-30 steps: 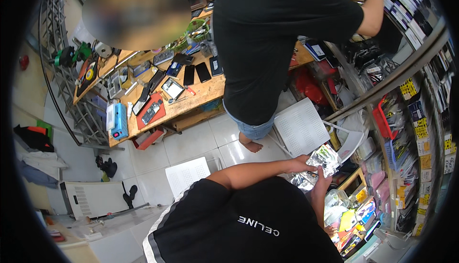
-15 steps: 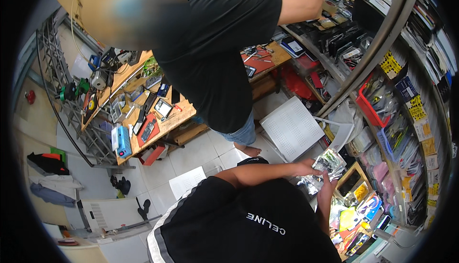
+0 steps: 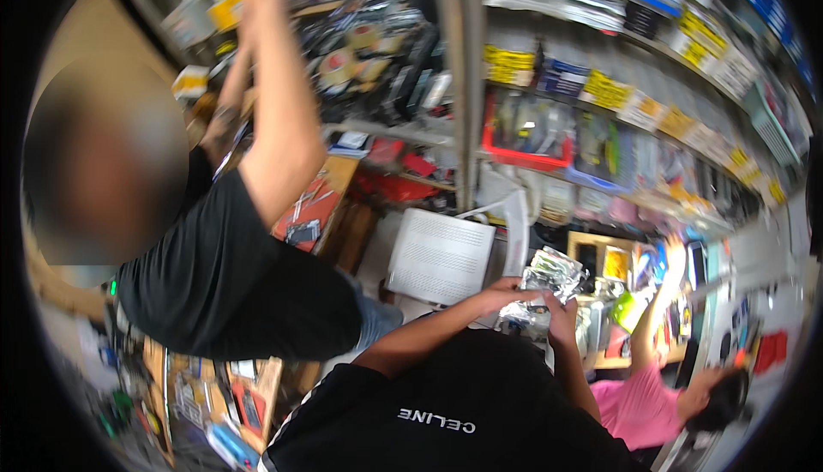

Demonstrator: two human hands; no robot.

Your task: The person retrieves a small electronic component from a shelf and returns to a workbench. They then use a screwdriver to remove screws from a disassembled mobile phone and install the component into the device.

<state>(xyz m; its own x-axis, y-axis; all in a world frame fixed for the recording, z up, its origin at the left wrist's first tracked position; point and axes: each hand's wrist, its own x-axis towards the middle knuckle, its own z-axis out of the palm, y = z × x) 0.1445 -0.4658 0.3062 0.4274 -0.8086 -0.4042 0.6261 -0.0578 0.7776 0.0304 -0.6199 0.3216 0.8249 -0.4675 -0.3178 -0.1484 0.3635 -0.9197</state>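
Observation:
A shiny, silvery clear plastic bag (image 3: 553,273) is held in front of my chest, right of the picture's middle. My left hand (image 3: 504,295) is closed on its left edge. My right hand (image 3: 561,318) grips it from below on the right, thumb against the plastic. Something dark or greenish seems to be inside, but glare and blur hide what it is. Beyond the bag stands a workbench, where a wooden-framed tray (image 3: 591,238) holds a dark item and a yellow one.
A white perforated chair (image 3: 440,256) stands ahead of my left arm. At the left, a person in a black T-shirt (image 3: 249,283) reaches toward a shelf. On the right, a person in pink (image 3: 639,408) reaches over the bench. Shelves hold a red basket (image 3: 525,156) and packed goods.
The view has swung to the right, bringing the person in pink and more shelving into sight. The person in black now appears farther left. Both my hands still hold the bag.

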